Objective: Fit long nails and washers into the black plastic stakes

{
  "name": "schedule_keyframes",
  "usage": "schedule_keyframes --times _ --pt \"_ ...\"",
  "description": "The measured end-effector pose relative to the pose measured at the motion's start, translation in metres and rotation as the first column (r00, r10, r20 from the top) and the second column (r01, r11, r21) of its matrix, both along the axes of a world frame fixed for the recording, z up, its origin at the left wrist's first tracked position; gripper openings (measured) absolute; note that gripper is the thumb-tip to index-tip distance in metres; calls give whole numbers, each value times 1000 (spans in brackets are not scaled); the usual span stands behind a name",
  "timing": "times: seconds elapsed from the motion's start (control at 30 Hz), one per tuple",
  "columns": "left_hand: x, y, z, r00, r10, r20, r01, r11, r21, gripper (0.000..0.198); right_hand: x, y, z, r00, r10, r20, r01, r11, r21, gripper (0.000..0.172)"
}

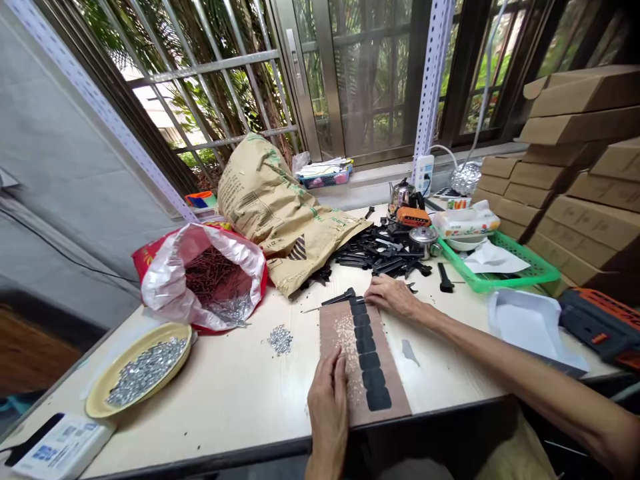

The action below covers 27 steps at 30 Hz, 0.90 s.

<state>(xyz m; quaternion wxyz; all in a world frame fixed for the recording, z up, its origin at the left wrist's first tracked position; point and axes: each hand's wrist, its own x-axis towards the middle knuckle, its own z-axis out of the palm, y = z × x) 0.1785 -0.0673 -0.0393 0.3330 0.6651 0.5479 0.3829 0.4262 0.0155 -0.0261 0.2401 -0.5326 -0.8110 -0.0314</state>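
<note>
A reddish-brown mat [335,327] lies at the front of the table, with small pale pieces [345,333] scattered on it. Down its right part runs a row of several black flat pieces [370,361]. My left hand [329,400] rests at the mat's lower left edge, fingers bent close together; whether they hold anything is hidden. My right hand [393,295] is at the top right corner of the mat, fingertips at the upper end of the black row. What those fingers grip is too small to make out. Black tool-like parts [340,297] lie just left of it.
A yellow bowl [187,333] of silvery pieces and a red-and-white bag [200,233] of screws stand left. Behind are a paper sack [280,207] and heaped black parts [370,248]. Right are a green basket [543,273], white tray [530,320], power tool [600,320] and cartons [590,220].
</note>
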Motion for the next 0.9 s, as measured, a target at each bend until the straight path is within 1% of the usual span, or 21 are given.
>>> schedule_keyframes --times 0.1,0.17,0.2,0.27,0.3,0.37,0.4,0.43,0.5,0.53,0.57,0.6,0.67,0.7,0.73,0.77,0.8,0.83,0.87,0.9 --pt "0 0 4 1000 11 -28 -12 1000 -6 33 1 2 3 999 43 8 -43 999 24 33" --pt "0 0 6 1000 10 -27 -11 1000 -10 34 -2 -5 4 998 56 13 -57 998 38 41" --pt "0 0 6 1000 14 -23 -14 1000 -13 34 -4 -10 3 998 64 15 -65 997 36 42" --pt "1 0 5 1000 25 -14 -25 999 -23 34 -11 -26 -2 990 136 29 -137 990 42 36" --pt "1 0 4 999 32 -14 -33 999 -33 35 -14 -34 -5 976 212 51 -214 975 51 31" --pt "1 1 4 999 43 -20 -44 997 -61 36 -17 -47 -8 921 375 108 -383 921 73 23" --pt "1 1 4 999 48 -23 -49 996 -73 36 -16 -50 -8 906 406 122 -417 905 87 22" --pt "1 0 5 998 50 -26 -52 995 -84 37 -14 -51 -7 918 379 117 -391 915 100 23" --pt "1 0 6 998 62 -32 -65 993 -99 39 -10 -49 -1 970 233 64 -238 966 99 26" --pt "1 0 7 997 71 -31 -74 992 -101 40 -8 -48 2 985 169 35 -172 981 91 27" --pt "1 0 7 996 82 -28 -85 991 -105 41 -8 -49 4 983 182 32 -184 980 78 27" --pt "2 0 8 995 96 -21 -98 989 -110 42 -9 -50 7 964 259 56 -262 962 69 26" --pt "3 0 9 992 122 10 -120 986 -119 46 -13 -52 9 874 467 134 -477 878 52 25" --pt "4 -1 10 991 130 27 -126 984 -126 48 -15 -51 9 846 511 150 -523 851 50 26" --pt "5 -1 11 990 137 41 -130 983 -132 48 -16 -49 9 856 498 139 -508 859 54 27" --pt "6 -1 12 989 141 50 -133 982 -135 49 -16 -46 7 894 435 103 -442 895 56 28" --pt "7 -2 13 988 142 54 -133 982 -134 48 -16 -42 6 938 342 51 -345 937 53 29" --pt "8 -2 13 988 142 54 -133 982 -133 47 -16 -40 4 967 255 6 -255 966 44 29" --pt "8 -2 13 988 144 51 -136 982 -129 45 -16 -39 2 974 226 -7 -226 974 30 28" --pt "8 -2 12 988 144 47 -137 983 -125 44 -16 -40 0 967 256 6 -256 966 24 28"
